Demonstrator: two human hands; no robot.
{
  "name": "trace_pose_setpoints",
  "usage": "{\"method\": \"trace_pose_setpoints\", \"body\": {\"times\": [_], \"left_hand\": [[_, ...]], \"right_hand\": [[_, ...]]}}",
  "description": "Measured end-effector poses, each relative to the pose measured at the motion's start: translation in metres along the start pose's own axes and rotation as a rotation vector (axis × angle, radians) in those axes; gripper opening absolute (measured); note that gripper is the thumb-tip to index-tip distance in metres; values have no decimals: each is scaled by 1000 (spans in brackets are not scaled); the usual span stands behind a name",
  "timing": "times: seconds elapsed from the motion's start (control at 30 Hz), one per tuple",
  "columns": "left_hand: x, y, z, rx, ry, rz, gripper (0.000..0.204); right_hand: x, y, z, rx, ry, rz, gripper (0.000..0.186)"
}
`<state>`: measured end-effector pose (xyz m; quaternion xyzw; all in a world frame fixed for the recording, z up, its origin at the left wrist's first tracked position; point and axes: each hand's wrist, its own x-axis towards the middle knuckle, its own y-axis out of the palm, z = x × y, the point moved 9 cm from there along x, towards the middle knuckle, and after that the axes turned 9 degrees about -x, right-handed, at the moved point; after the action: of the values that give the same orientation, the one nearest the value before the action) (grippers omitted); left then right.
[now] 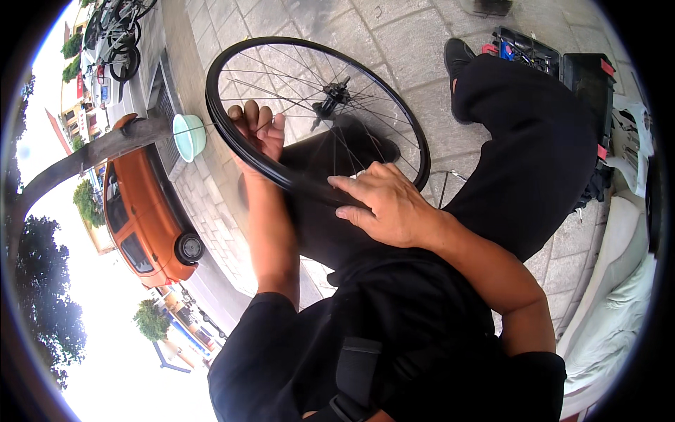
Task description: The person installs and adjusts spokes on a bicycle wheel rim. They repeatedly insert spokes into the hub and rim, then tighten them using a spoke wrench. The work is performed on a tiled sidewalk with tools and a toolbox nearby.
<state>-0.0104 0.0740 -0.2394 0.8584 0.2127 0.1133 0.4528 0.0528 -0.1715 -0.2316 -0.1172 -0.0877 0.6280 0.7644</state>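
A spoked bicycle wheel [420, 133] with a black rim leans over my lap, its dark hub [331, 98] facing up and away from me. My left hand [259, 133] is at the rim's near left side, palm up, with its fingers curled inside the rim by the spokes. On the near side of the rim, my right hand [390, 202] has its thumb at the outer edge and its index finger stretched along the inner edge. The rim between my hands is slightly blurred. Part of my left leg lies beneath the wheel.
An opened toolbox [531, 48] with tools lies beyond my right knee, beside a black case [592, 88]. A pale green basin [188, 138] stands left of the wheel, near a tree trunk [91, 156]. Farther left are an orange car [144, 211] and parked motorbikes [123, 53]. Paving covers the ground.
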Motion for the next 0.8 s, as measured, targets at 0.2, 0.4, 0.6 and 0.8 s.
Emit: {"method": "trace_pose_setpoints", "body": {"times": [0.2, 0.4, 0.6, 0.8], "left_hand": [[-1, 2, 0, -35, 3, 70, 18], [-9, -5, -6, -15, -45, -58, 15], [-16, -5, -6, -53, -89, -69, 14], [-16, -5, -4, -69, -102, -20, 13]], "right_hand": [[1, 8, 2, -27, -5, 21, 52], [0, 12, 1, -4, 2, 29, 54], [-1, 13, 1, -13, 17, 36, 52], [-2, 17, -1, -10, 1, 21, 52]]}}
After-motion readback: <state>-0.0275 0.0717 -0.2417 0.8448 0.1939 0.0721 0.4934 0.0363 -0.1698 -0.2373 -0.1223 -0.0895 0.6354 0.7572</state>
